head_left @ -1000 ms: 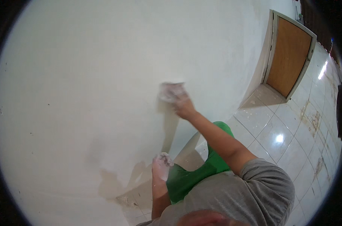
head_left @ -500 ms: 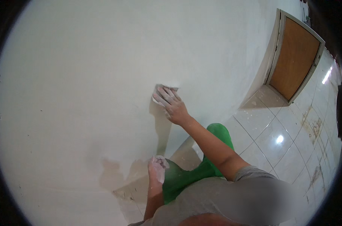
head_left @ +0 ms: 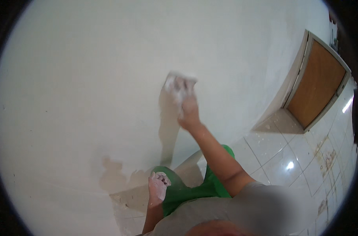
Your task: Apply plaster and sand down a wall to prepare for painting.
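Note:
A pale wall (head_left: 88, 78) fills most of the view, close in front of me. My right hand (head_left: 186, 96), smeared by motion and whitened with dust, presses a thin sheet of sandpaper (head_left: 191, 77) against it. White edges of the sheet stick out beyond the fingers. Lower down, my left hand (head_left: 159, 185) is palm up beside my bent left knee. Its dusty fingers curl inward, and nothing shows in them. Both legs are in green trousers (head_left: 183, 192).
To the right a brown door panel in a light frame (head_left: 319, 80) stands by the wall's end. Glossy floor tiles (head_left: 279, 157) with brownish stains spread below it. My arm casts a shadow (head_left: 168, 133) on the wall.
My right hand has slid up the wall with the sandpaper and turned more upright. The left hand stays by the knee, fingers curled. The view has shifted, so the door sits lower and farther right.

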The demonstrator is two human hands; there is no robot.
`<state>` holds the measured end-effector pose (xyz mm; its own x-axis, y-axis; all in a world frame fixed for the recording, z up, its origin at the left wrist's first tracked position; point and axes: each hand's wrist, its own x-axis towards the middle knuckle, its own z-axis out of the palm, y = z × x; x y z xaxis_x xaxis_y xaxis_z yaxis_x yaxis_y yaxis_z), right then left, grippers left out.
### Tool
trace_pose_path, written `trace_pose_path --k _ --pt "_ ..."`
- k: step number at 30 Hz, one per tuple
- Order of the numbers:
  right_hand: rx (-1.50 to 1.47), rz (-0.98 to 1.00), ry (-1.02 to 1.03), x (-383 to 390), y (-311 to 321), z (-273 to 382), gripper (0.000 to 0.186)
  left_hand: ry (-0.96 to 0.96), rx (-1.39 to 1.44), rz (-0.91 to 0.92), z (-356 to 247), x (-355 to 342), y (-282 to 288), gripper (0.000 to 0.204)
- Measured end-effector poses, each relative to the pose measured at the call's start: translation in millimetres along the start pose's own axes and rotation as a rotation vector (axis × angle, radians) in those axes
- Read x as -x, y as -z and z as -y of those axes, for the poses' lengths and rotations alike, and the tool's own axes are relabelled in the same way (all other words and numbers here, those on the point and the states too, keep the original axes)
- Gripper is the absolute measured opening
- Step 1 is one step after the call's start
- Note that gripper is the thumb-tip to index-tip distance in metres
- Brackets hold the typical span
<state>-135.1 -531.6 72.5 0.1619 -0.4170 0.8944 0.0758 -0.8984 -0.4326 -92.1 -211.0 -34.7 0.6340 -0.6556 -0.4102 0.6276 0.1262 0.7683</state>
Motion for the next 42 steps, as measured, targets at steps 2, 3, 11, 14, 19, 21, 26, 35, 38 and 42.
trace_pose_path --k 2,3,11,14,19,21,26,35,38,42 --pt "0.071 0.197 0.011 36 -8 20 0.057 -0.021 -0.012 0.004 2 3 3 0.044" --pt "0.155 0.208 -0.098 51 -6 23 0.057 -0.052 0.008 0.010 0 8 -4 0.044" --pt "0.363 -0.143 -0.408 58 26 -29 0.062 -0.012 -0.090 0.024 0 20 -13 0.043" --pt "0.302 -0.258 -0.197 12 23 -34 0.054 -0.011 -0.159 0.103 -6 17 -10 0.046" --pt "0.044 -0.067 -0.018 -1 0 14 0.051 -0.027 -0.125 0.184 -2 8 -5 0.047" --pt "0.006 0.056 0.024 17 -7 36 0.046 -0.003 -0.080 0.161 5 3 6 0.044" --pt "0.164 -0.129 -0.057 71 -9 -2 0.053 -0.323 -0.589 0.195 -20 28 -16 0.036" --pt "0.035 -0.384 -0.289 14 -19 47 0.042 -0.658 -1.006 0.561 -65 45 -7 0.016" --pt "0.080 -0.062 -0.039 30 -36 74 0.042 -0.663 -1.043 0.493 -71 46 -17 0.019" --pt "-0.232 0.029 -0.278 84 -45 31 0.048 -0.565 -1.009 0.542 -75 43 -25 0.020"
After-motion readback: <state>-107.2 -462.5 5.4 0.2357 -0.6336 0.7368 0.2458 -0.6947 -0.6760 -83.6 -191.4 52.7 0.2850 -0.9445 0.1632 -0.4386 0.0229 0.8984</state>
